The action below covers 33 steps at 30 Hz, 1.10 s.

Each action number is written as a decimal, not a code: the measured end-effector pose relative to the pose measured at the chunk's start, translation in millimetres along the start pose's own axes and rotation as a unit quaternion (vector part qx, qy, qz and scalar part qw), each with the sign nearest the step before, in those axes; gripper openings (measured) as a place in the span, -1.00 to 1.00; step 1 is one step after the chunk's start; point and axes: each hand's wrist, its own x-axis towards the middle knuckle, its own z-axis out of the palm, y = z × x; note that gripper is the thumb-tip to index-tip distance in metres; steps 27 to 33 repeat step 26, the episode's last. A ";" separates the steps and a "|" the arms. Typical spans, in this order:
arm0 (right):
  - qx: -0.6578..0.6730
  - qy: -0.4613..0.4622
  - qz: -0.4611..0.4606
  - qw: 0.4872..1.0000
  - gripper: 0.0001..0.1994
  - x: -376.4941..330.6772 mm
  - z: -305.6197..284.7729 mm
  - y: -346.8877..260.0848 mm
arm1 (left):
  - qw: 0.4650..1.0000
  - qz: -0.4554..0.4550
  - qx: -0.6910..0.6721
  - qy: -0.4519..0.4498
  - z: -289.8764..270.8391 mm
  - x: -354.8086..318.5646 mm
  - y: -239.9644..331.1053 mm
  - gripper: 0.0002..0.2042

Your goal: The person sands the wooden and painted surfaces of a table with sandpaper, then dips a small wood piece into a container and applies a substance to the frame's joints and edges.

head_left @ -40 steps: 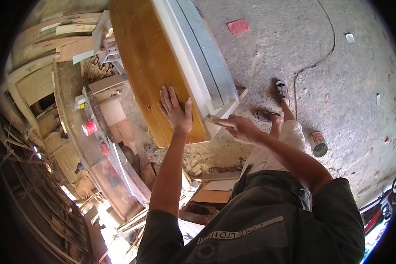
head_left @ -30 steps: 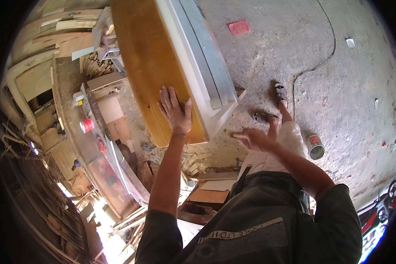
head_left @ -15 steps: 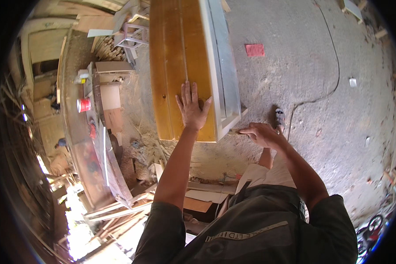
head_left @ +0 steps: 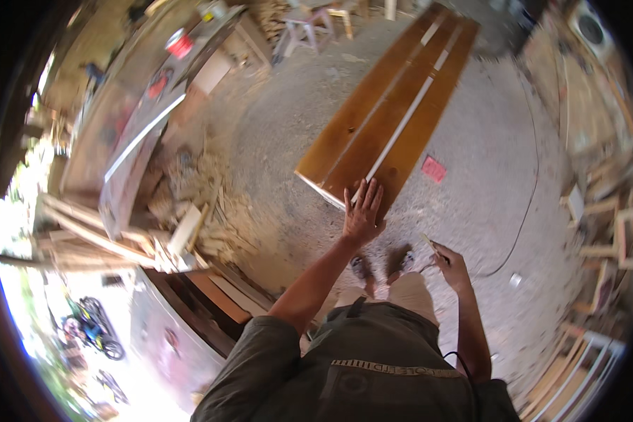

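Note:
A long wooden piece [head_left: 380, 119] with a glossy brown face and pale lengthwise strips runs from near me toward the far right. My left hand [head_left: 363, 214] lies flat on its near end, fingers stretched out. Off to the right of that end, my right hand [head_left: 451, 266] is closed on a slim pale hand tool [head_left: 427, 241], which points forward and left, apart from the wood. Blur and small size hide what kind of tool it is.
A workbench [head_left: 130, 105] with a red-and-white can [head_left: 179, 43] stands at the left. Wood scraps [head_left: 221, 225] litter the floor beside it. A red sheet [head_left: 434, 169] lies right of the wooden piece, with a dark cable [head_left: 536, 162] beyond. Wooden frames [head_left: 622, 232] line the right.
My view has turned, and the wooden piece now slants to the far right with its top face showing. My right hand and its tool are now farther from the piece's near end.

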 end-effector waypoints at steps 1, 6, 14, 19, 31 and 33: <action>0.002 -0.003 0.025 1.000 -0.59 -5.7 -2.9 -2.0 | 1.000 -0.021 -0.022 -0.008 -7.7 -20.1 4.9 0.07; -0.023 -0.052 0.062 0.996 -0.52 -15.6 -1.5 -40.7 | 0.973 -0.198 -0.116 0.015 -2.2 -162.0 -39.3 0.08; -0.121 -0.172 0.073 0.975 -0.47 20.8 14.9 -118.0 | 0.741 -0.589 -0.245 -0.212 158.4 -485.2 -102.1 -0.22; -0.180 -0.239 0.012 0.954 -0.50 57.7 42.9 -180.8 | 0.609 -0.696 -0.374 -0.070 232.2 -562.0 -5.0 -0.24; -0.210 -0.300 -0.037 0.930 -0.45 85.7 108.6 -253.9 | 0.419 -0.667 -0.615 0.034 253.8 -531.5 80.7 -0.42; -0.210 -0.300 -0.037 0.930 -0.45 85.7 108.6 -253.9 | 0.419 -0.667 -0.615 0.034 253.8 -531.5 80.7 -0.42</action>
